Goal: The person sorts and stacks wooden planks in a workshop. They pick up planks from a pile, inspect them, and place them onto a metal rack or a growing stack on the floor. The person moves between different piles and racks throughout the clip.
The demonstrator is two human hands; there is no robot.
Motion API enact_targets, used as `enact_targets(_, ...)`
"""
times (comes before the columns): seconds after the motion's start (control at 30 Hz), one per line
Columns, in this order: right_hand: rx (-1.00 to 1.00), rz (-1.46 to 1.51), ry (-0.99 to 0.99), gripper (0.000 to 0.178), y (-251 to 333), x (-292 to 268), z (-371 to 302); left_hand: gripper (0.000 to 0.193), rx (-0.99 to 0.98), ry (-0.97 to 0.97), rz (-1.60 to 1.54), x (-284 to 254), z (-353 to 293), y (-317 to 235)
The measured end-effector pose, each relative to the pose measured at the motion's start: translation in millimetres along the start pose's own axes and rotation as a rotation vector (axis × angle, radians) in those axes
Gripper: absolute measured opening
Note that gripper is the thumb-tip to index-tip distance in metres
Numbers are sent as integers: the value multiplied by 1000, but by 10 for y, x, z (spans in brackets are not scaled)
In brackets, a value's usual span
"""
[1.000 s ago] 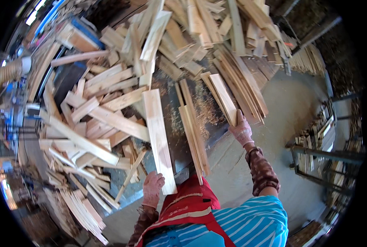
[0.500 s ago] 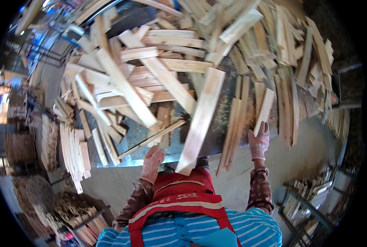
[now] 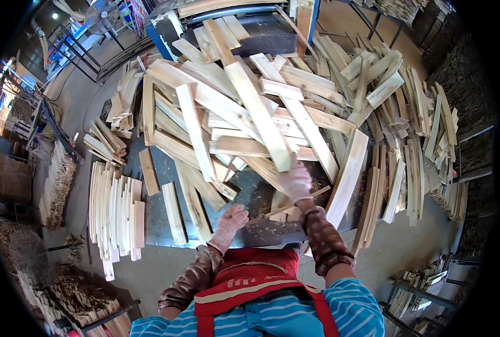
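Head view: right hand grips long plank (gloved); left hand curled, empty, on metal table; loose wood slats piled around.

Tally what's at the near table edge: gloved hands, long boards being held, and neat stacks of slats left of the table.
Gloved hands: 2, left hand and right hand
Long board held by the right hand: 1
Slat stack on the floor: 1
Total: 4

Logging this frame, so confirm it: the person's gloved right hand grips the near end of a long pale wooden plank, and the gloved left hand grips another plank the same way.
Wrong about the left hand. The head view shows it holding no plank, resting closed at the edge of the dark metal table. The right hand does grip the long pale wooden plank.
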State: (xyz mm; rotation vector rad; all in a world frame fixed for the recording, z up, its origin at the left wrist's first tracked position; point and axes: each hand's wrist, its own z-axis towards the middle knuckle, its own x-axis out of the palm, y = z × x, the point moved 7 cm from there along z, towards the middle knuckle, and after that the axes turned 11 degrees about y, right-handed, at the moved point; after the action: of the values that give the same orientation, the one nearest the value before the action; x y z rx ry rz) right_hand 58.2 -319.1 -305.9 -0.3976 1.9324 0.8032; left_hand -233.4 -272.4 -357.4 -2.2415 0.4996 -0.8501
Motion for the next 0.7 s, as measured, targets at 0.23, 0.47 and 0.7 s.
enact_targets(0.23,-356,1438,495,61,1025,-244,-1150,52,6,254,87,203,125,-833)
enact_targets(0.47,-70,1692,538,48,1092,408,-1149,44,11,376,-99,518,154,-1431)
enact_targets(0.7,-414,725,-24,47,932,126,-39,48,-29,214,29,-117,-353,-1354)
